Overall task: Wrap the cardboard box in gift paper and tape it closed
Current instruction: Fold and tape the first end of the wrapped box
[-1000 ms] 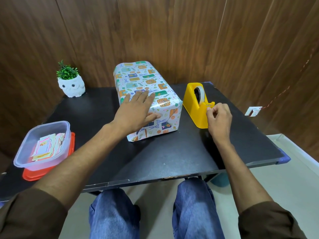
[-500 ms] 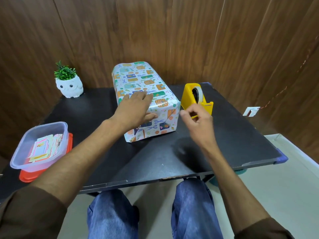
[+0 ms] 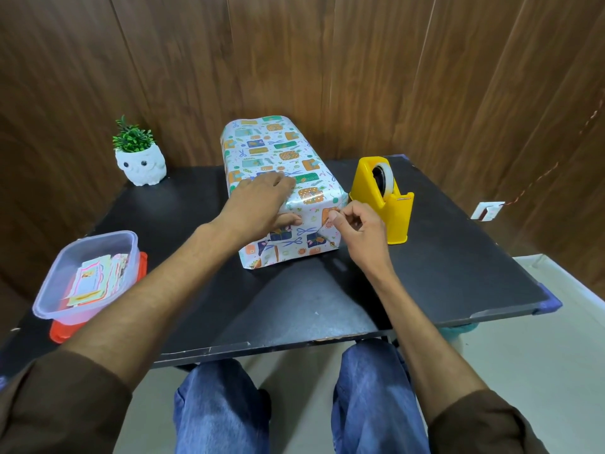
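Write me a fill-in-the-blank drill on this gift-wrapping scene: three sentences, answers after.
The yellow tape dispenser stands on the person's ____ side of the wrapped box. The left hand lays its fingers on the box's ____ face. The owl-shaped pot is coloured ____.
Missing words: right; top; white.

The box [image 3: 306, 176], covered in white patterned gift paper [image 3: 262, 147], lies lengthwise on the black worktop [image 3: 442, 257]. The yellow tape dispenser [image 3: 384, 199] stands upright just beside it.
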